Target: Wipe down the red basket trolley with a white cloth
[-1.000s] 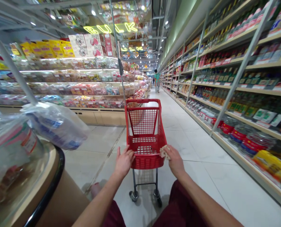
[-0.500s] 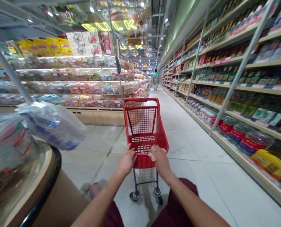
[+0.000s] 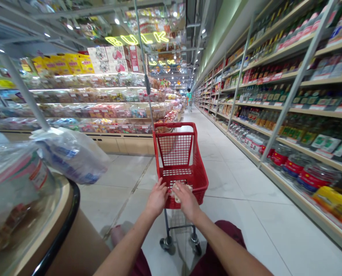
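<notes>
A small red plastic shopping cart [image 3: 201, 174] on black wheels stands right in front of me. My left hand [image 3: 156, 199] is at the left end of its near edge, fingers curled over the rim. Close beside it, my right hand [image 3: 186, 200] covers a pale, crumpled thing [image 3: 176, 197] whose kind I cannot make out; bits of it show around the fingers. This thing lies against the cart's near edge, between palm and rim. The part of the basket floor that shows holds no goods.
Shelves [image 3: 274, 103] of bottles and jars line the right side. At left stands a rounded counter [image 3: 87, 234] with a black rail and hanging plastic bags [image 3: 76, 153]. Beyond it is a bulk display [image 3: 122, 115]. A person [image 3: 189, 97] is far down the aisle.
My right hand has slid left along the cart's near edge, closer to my left hand, with the pale thing under it. The view has shifted slightly, and the cart sits a little lower right.
</notes>
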Tool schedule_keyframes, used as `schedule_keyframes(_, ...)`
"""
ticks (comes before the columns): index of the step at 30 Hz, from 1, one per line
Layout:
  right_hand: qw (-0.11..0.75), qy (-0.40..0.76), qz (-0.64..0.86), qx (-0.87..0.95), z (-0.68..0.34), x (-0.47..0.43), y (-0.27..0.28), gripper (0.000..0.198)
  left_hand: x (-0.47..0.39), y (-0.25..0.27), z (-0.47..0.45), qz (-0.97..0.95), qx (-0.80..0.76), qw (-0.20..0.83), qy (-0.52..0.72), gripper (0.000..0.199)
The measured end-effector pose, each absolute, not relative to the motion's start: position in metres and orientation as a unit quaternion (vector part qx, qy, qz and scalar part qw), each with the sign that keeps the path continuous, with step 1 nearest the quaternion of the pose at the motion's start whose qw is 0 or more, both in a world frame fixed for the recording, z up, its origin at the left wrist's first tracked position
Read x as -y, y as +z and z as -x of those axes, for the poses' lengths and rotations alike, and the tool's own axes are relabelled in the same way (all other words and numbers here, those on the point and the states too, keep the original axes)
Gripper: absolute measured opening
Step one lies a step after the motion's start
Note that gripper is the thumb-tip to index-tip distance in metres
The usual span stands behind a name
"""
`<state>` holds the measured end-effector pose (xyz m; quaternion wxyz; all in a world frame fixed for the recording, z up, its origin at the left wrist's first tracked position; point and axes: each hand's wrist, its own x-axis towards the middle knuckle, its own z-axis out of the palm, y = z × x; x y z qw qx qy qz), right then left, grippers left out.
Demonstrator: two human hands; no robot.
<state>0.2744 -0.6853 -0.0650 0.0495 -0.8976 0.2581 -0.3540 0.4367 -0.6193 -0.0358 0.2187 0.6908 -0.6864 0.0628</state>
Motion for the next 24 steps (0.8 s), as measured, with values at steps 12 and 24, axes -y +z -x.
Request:
schedule_keyframes(12, 0.308, -0.513, 0.730, -0.330, -0.279, 0.656, -0.039, 0.056, 0.612, -0.037, -0.365, -0.605, 0.522, 0.554, -0.232, 0.027)
schedule_keyframes(24, 0.051, -0.543, 0.804, -0.238, -0.274, 0.650, -0.052, 0.043, 0.594, -0.023, -0.416, -0.649, 0.602, 0.440, -0.152, 0.037)
